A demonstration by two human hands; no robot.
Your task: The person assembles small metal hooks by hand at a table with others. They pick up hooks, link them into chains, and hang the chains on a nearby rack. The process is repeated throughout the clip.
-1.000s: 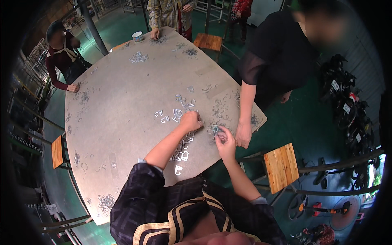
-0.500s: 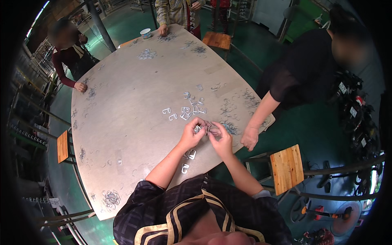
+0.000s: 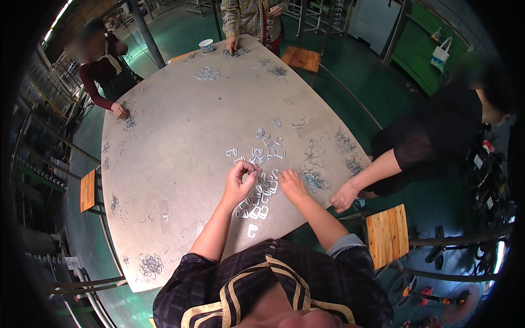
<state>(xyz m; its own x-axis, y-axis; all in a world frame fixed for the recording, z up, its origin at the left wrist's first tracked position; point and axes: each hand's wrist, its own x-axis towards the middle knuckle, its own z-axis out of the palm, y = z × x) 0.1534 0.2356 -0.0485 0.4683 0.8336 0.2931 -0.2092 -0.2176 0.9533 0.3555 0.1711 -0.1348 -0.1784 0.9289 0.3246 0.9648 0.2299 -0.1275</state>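
Silver hook-shaped metal pieces (image 3: 265, 191) lie scattered on the table, both between my forearms and just beyond my hands. My left hand (image 3: 238, 181) hovers at the left edge of this scatter. Its thumb and forefinger are pinched together; whatever is between the tips is too small to make out. Across from it, my right hand (image 3: 293, 186) rests low over the table, fingers stretched toward one of the metal pieces (image 3: 274, 173). A pile of thin curved wire pieces (image 3: 314, 180) lies just right of the right hand.
The large table (image 3: 180, 126) carries more wire piles (image 3: 150, 265) along its edges. At right a co-worker's hand (image 3: 344, 197) touches the table edge near a wooden stool (image 3: 386, 235). Two other people work at the far side, by a white-and-blue tub (image 3: 206, 46).
My hands, earlier together at the fingertips, are now apart; the right one has lowered to the table. More metal pieces show between my forearms. The co-worker at right has leaned away.
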